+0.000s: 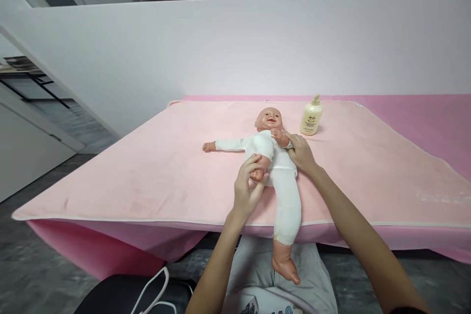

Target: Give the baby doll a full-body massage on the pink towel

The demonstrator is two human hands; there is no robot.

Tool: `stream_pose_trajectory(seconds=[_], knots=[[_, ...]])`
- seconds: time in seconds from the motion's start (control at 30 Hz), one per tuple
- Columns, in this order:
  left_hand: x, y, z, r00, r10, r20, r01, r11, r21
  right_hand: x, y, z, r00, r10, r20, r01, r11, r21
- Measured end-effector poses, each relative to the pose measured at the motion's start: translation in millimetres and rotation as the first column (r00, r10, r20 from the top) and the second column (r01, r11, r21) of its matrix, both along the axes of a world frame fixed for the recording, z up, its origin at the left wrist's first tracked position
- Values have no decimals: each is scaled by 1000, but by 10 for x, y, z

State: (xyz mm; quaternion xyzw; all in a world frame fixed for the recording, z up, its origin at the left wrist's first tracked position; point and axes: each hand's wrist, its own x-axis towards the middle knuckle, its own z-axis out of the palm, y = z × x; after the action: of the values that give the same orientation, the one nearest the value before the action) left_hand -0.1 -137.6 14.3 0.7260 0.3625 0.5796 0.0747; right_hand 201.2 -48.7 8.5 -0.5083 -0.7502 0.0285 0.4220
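Doll (282, 159): supine between left hand (247, 190), right hand (300, 152). Left fingers grasping raised foot (257, 174), seemingly supporting it; right fingers around forearm (282, 139), apparently steadying it. Pump bottle (311, 117): beyond right fingertips.

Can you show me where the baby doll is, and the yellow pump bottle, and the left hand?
Baby doll (281, 162): head view, on its white-clothed belly.
Yellow pump bottle (310, 120): head view, on the front of its body.
Left hand (246, 190): head view, on the back of the hand.

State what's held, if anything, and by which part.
The doll: the left hand grips its raised foot; the right hand holds its bent arm.
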Motion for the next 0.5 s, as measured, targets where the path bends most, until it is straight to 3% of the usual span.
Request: stream_pose_trajectory(seconds=[0.17,0.27,0.4,0.5], knots=[[-37,-183,-106,999,46,-3,-44,971,236,12,3,-5,973,77,-217,-76,997,11],[-123,-447,-267,989,94,114,-128,933,336,1,17,-39,935,85,-345,-90,996,3],[-244,-823,-546,960,182,214,-244,918,312,0,87,-110,879,0,-476,-28,998,-51],[-320,-1020,-690,974,164,159,-204,937,283,23,152,-145,787,-114,-607,50,991,-120]])
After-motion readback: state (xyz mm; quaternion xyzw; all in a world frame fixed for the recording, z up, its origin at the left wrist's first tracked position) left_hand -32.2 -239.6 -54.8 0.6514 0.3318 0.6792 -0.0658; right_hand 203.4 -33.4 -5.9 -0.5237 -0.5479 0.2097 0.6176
